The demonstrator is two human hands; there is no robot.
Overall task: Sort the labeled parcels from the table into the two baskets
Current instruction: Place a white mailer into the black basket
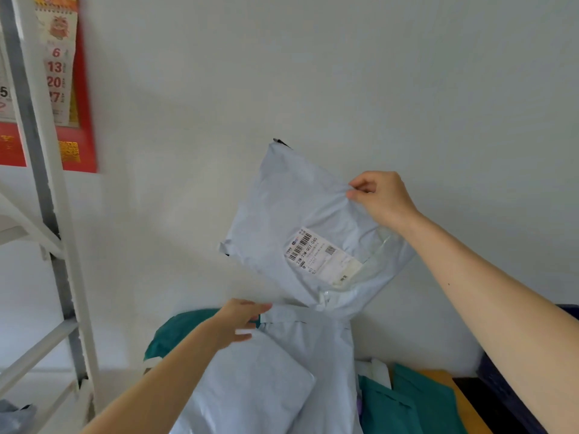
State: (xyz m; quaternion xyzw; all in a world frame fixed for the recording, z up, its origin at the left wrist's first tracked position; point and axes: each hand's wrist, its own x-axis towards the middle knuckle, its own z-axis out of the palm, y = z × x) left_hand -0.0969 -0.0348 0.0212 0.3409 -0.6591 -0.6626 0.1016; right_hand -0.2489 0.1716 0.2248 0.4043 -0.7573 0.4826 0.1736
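Held parcel: the held parcel [300,214], a grey mailer, hangs in front of the wall [344,73] above the pile, with its label [319,255] facing me.
Right hand: my right hand [382,195] has its fingers [360,186] clamped on the mailer's upper right edge.
Left hand: my left hand [238,321] has its fingers stretched out, touching the flap of a second grey parcel [282,371]. I see no grip.
Pile: green parcels [416,402] lie beside it on the desk [466,405].
Basket: a dark container [507,386] at the right is probably 1 of the 2 baskets. Its contents are hidden.
Progress: I judge 1 parcel is in hand and unsorted, with several left.
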